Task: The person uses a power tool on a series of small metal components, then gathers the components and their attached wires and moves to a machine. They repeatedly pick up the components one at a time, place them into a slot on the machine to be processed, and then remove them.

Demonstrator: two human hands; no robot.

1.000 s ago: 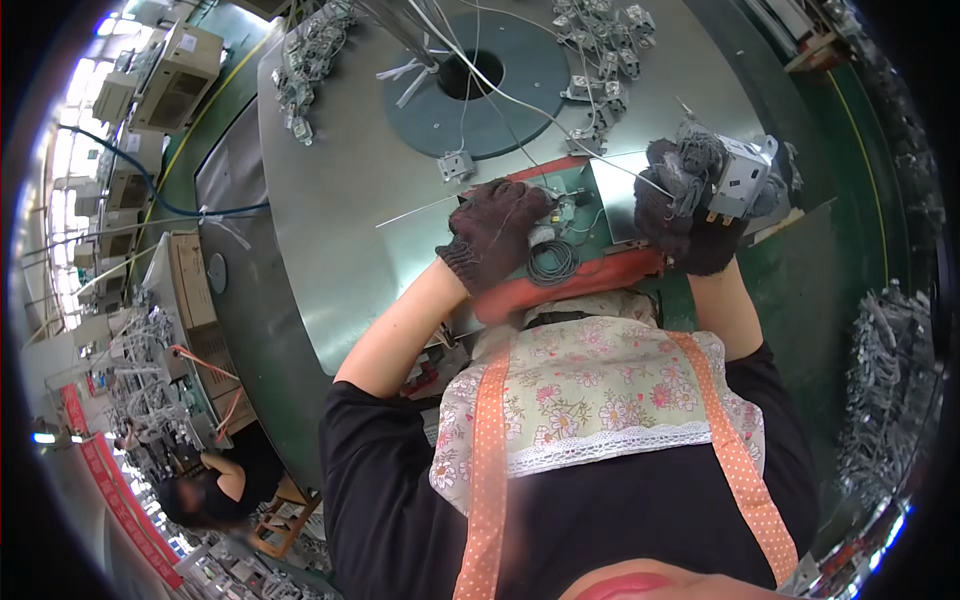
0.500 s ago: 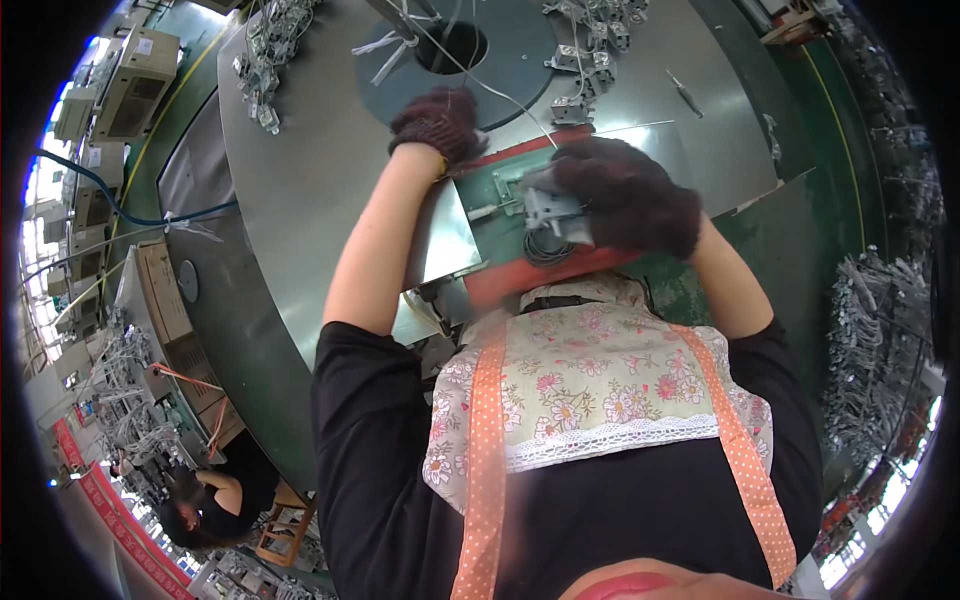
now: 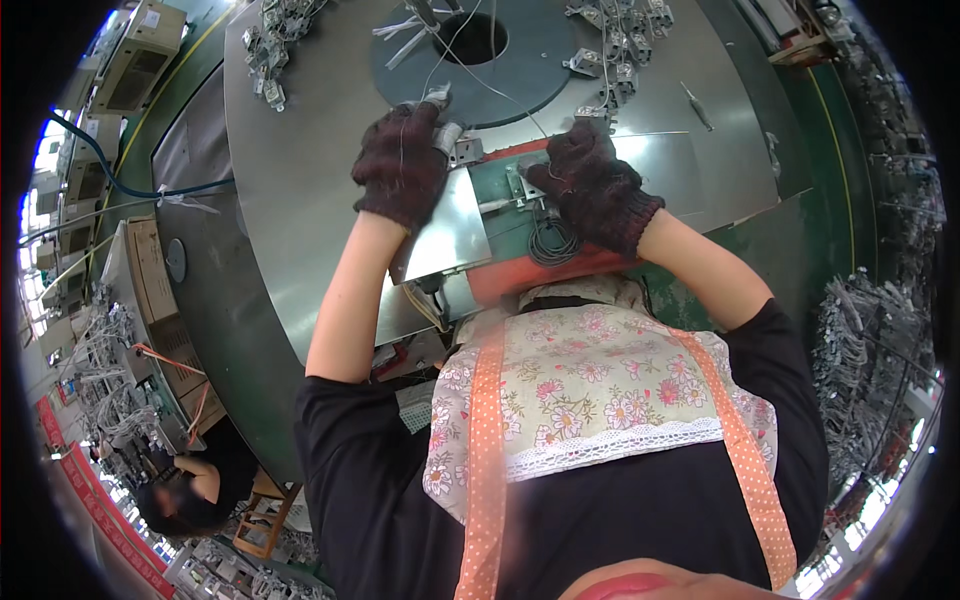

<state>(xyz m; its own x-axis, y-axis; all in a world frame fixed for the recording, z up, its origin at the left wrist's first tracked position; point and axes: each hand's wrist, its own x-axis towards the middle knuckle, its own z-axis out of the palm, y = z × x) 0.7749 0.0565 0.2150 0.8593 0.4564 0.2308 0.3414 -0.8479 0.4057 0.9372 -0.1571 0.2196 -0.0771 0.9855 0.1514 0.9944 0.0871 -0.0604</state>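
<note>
Both my hands wear dark maroon knitted gloves. My left hand (image 3: pixel 402 165) is left of the green-topped fixture (image 3: pixel 495 222), with pale wrapping on the thumb and a fingertip. Its fingers curl beside a small metal box (image 3: pixel 466 151), which appears to be in their grip. Over the fixture's right part, my right hand (image 3: pixel 597 188) has its fingers bent in, the thumb against a small metal clamp (image 3: pixel 522 188). What those fingers hold is hidden. Just below the clamp lies a coil of dark cable (image 3: pixel 552 242). Red edging (image 3: pixel 520 280) borders the fixture, and a shiny metal plate (image 3: pixel 440 235) covers its left side.
Clusters of metal boxes lie on the steel table at the back left (image 3: pixel 268 60) and back right (image 3: pixel 622 50). A grey disc (image 3: pixel 400 70) with a central hole has thin wires over it. A slim tool (image 3: pixel 697 106) rests right. Another person (image 3: pixel 190 490) sits lower left.
My left hand has moved left, and the small metal box now shows beside it. The grey metal part under my right hand has left the fixture, uncovering the clamp and cable coil.
</note>
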